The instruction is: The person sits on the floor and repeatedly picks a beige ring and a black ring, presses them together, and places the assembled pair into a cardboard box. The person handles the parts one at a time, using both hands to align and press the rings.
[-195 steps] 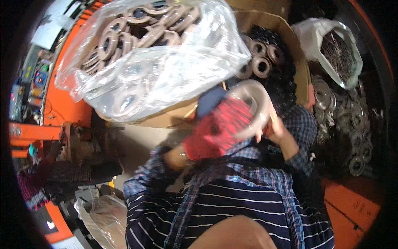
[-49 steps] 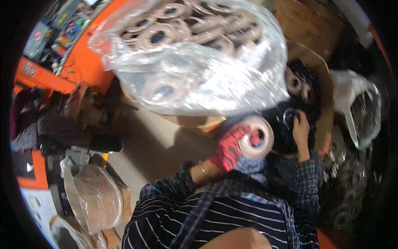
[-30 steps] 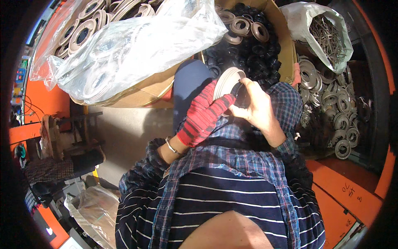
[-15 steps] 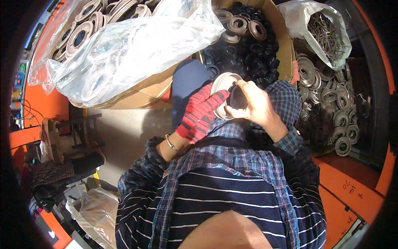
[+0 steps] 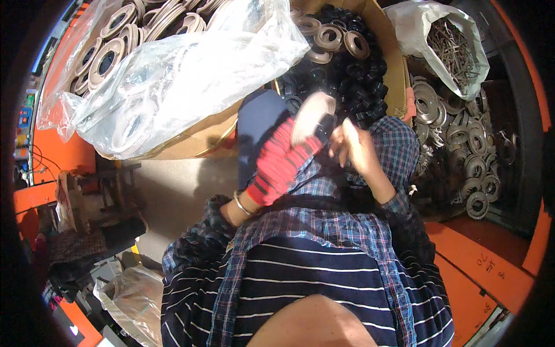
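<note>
My left hand [image 5: 280,162], in a red and black knitted glove, grips a beige plastic ring [image 5: 312,115] over my lap. The ring is tilted and blurred by motion. A black round part [image 5: 326,125] shows at its right side; whether it is seated in the ring I cannot tell. My bare right hand [image 5: 359,150] is just right of the ring, fingers bent and smeared, so what they hold, if anything, does not show. Beyond my hands, a carton [image 5: 393,58] contains many black plastic rings [image 5: 358,81] with several beige rings [image 5: 328,37] on top.
Clear plastic film [image 5: 196,75] drapes over a second carton of beige rings [image 5: 108,61] at the far left. On the right, a white sack [image 5: 404,23] of thin metal-looking pieces stands behind piled grey rings [image 5: 475,168]. Orange frames [image 5: 468,248] flank me.
My right hand has come off the ring and its fingers have moved slightly down. The ring has turned in my left hand and now shows its broad outer side.
</note>
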The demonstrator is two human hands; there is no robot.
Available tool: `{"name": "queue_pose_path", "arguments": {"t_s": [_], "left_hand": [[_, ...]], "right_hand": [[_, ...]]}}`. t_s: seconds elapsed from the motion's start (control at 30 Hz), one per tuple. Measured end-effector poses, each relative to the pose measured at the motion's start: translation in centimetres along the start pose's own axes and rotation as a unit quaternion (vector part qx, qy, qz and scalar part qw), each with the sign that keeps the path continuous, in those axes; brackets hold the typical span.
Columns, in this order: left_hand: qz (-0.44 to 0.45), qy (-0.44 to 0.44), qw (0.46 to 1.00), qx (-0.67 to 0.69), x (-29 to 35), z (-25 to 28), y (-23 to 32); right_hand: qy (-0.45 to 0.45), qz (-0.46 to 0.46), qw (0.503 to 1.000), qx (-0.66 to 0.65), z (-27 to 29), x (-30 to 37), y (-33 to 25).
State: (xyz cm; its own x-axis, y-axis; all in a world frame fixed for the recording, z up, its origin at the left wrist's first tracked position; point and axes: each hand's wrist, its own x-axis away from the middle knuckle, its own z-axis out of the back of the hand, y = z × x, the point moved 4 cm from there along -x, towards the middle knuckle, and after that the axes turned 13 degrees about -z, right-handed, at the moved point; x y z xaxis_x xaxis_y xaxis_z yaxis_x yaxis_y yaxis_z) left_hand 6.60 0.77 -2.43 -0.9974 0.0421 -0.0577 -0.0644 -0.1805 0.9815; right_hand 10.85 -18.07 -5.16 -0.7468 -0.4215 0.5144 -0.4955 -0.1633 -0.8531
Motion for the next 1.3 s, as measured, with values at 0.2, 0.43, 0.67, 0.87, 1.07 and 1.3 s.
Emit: {"name": "queue_pose_path", "arguments": {"t_s": [0.2, 0.43, 0.67, 0.87, 1.07, 1.3], "left_hand": [[-0.07, -0.033, 0.997, -0.028, -0.2, -0.5, 3.7], [-0.487, -0.306, 0.763, -0.296, 0.0, 2.4, 8.2], [-0.36, 0.14, 0.824, -0.414, -5.9, 17.6, 15.6], [-0.379, 0.355, 0.751, -0.407, -5.9, 18.7, 16.3], [-0.237, -0.203, 0.919, -0.24, -1.9, 7.7, 4.6], [-0.152, -0.082, 0.983, -0.063, -3.4, 5.4, 0.9]], "right_hand": [[0.184, 0.169, 0.958, 0.138, -0.2, 1.5, -1.5], [-0.111, 0.125, 0.953, -0.254, -3.6, -0.6, -0.9], [-0.012, -0.071, 0.985, 0.158, 3.5, -13.8, 0.5], [0.261, -0.057, 0.822, 0.502, 11.9, -29.2, 2.2], [0.301, -0.058, 0.851, 0.426, 12.8, -34.8, 3.4], [0.295, -0.012, 0.877, 0.379, 15.0, -29.1, 3.9]]}}
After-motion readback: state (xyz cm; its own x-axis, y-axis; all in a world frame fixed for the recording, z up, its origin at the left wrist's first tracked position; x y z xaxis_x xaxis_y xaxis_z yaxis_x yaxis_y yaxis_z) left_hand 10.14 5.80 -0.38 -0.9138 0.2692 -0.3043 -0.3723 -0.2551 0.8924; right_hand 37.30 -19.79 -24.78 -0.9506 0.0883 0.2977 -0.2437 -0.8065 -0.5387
